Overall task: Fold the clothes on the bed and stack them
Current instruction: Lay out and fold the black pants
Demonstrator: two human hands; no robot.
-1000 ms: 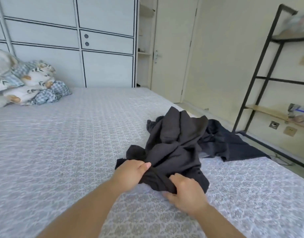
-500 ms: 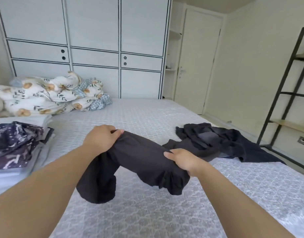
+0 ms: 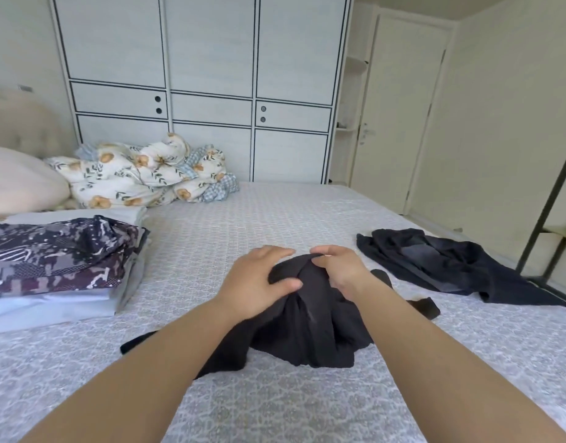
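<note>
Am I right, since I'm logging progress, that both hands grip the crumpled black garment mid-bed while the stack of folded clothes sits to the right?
Not quite. The head view shows the left hand and right hand gripping the crumpled black garment, but the stack of folded clothes sits to the left.

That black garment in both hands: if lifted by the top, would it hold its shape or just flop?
The black garment would probably flop: it already sags in loose folds below the left hand and right hand. It looks light, since the fingers bunch it easily. Its trailing ends would likely drag across the bed.
</note>
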